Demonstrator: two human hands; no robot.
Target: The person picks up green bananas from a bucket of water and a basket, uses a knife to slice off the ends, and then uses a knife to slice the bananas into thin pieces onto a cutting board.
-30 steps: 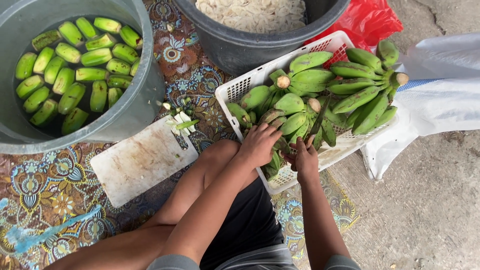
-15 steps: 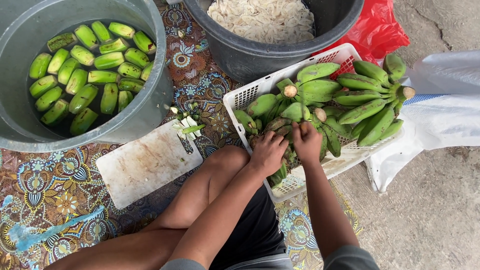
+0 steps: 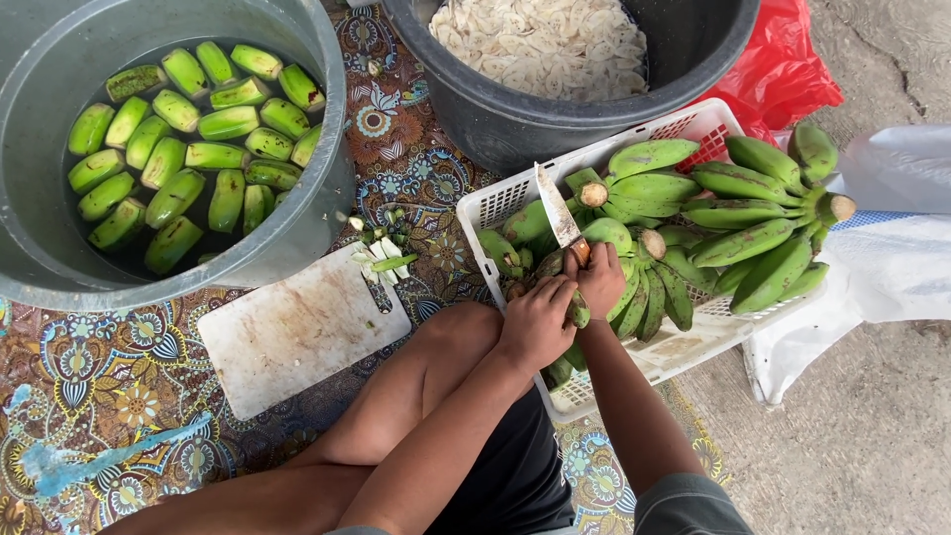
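Observation:
A white plastic basket (image 3: 492, 205) holds several bunches of green bananas (image 3: 745, 243). Both my hands are at its near left corner. My right hand (image 3: 602, 279) grips a knife (image 3: 558, 210) by the handle, its blade pointing up and away over the bananas. My left hand (image 3: 538, 324) is closed on a small green banana (image 3: 579, 314) at the edge of a bunch, right beside the knife hand. My bare knee (image 3: 458, 337) rises just left of the basket.
A grey tub (image 3: 335, 168) of water with several peeled green bananas stands at the far left. A dark tub (image 3: 495, 124) of white slices is behind the basket. A white cutting board (image 3: 297, 332) and peel scraps (image 3: 381, 256) lie on the patterned mat (image 3: 99, 386). A red bag (image 3: 783, 69) and white sack (image 3: 892, 258) sit right.
The knife blade has come up into view above the bananas. Both hands stay together at the basket's near corner, shifted slightly, and the view has moved a little.

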